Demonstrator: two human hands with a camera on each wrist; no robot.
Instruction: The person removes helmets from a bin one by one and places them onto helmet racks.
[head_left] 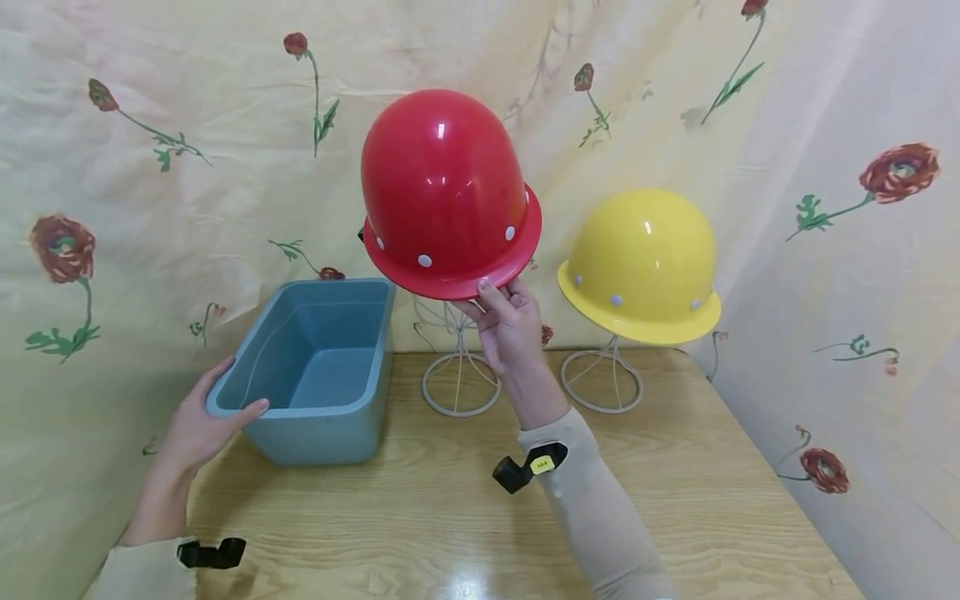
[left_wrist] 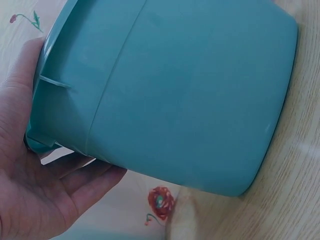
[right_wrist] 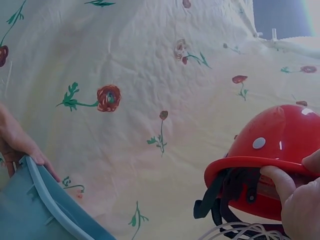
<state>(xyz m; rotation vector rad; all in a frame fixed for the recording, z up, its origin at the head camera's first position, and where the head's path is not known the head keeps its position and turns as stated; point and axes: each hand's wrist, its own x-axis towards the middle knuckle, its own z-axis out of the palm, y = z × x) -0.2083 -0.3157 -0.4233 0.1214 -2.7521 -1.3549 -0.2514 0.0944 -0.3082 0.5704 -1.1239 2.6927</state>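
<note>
My right hand (head_left: 517, 333) pinches the front brim of a red hard hat (head_left: 442, 183), thumb on top and fingers beneath. In the right wrist view, dark straps and an inner harness (right_wrist: 235, 190) show under the shell. White wires of a stand (head_left: 461, 358) appear just below the hat. To the left, my left hand (head_left: 198, 425) grips the near left corner of a blue plastic bin (head_left: 322, 433), thumb over the rim. The left wrist view shows the other fingers (left_wrist: 95, 192) around the bin's outer side. The bin's visible inside holds nothing.
A yellow hard hat (head_left: 645, 258) sits tilted on a second white wire stand (head_left: 603, 383) at the right. Bin and stands are on a wooden table (head_left: 390, 525). Flower-printed cloth (head_left: 225, 200) hangs close behind and at both sides.
</note>
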